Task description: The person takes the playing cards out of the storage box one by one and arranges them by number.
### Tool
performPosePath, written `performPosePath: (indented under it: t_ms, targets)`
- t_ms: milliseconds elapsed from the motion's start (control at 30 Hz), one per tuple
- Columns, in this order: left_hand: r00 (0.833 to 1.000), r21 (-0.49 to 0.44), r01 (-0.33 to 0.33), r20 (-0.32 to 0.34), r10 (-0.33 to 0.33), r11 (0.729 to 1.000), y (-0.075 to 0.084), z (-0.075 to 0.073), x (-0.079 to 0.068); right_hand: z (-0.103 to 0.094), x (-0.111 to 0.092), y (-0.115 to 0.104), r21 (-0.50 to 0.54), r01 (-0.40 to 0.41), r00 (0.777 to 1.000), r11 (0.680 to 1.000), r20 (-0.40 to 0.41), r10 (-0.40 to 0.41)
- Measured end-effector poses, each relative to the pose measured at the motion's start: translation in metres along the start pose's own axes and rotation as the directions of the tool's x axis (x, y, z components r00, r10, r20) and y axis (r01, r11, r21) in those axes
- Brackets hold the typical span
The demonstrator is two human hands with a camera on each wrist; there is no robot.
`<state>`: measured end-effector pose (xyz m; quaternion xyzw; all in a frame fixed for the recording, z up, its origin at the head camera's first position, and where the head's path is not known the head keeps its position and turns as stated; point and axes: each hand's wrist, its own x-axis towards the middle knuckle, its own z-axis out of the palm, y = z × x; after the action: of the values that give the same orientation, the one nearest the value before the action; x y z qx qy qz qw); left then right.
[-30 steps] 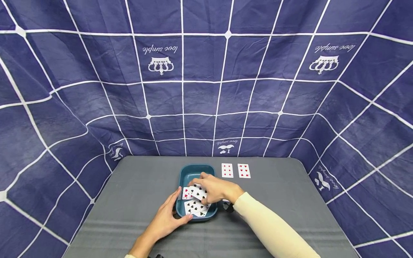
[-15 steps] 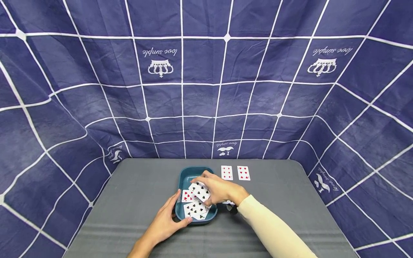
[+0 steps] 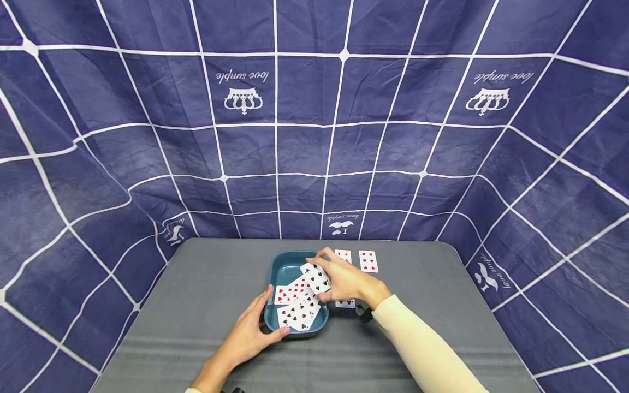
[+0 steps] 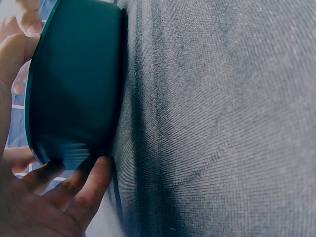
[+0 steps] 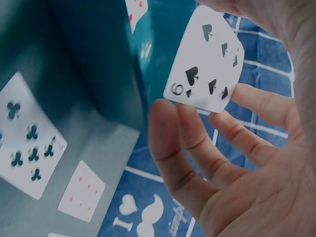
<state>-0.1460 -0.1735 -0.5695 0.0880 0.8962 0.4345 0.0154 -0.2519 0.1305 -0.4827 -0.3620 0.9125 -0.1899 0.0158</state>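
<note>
My right hand pinches a six of spades by its edge, lifted over the right side of a blue-green tray. Beyond the card, in the right wrist view, its fingertips show clearly. At the tray's near left corner my left hand grips the wall, thumb on the front rim and fingers along the left side. The left wrist view shows those fingers against the tray's outer wall. Inside the tray lie overlapping playing cards, red-suited ones behind black-suited ones.
On the grey table, right of the tray, a six of diamonds and a six of hearts lie face up at the back. Nearer lies a clubs card, partly behind the right hand in the head view. A blue curtain surrounds the table.
My right hand has drawn the six of spades up and to the right, uncovering a diamonds card in the tray. The left hand stays on the tray's corner.
</note>
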Motion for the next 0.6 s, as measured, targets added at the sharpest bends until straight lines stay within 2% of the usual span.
performPosePath:
  t_ms: [300,600]
  targets:
    - [1.0,0.005,0.003,-0.003,-0.003,1.0,0.0,-0.001,0.001,-0.01,-0.014,0.023,0.053,-0.063,0.997,0.997,-0.052,0.066]
    - [1.0,0.002,-0.005,-0.004,0.005,1.0,0.0,-0.001,-0.001,-0.022,-0.025,0.051,0.037,-0.103,0.988,0.994,-0.111,0.107]
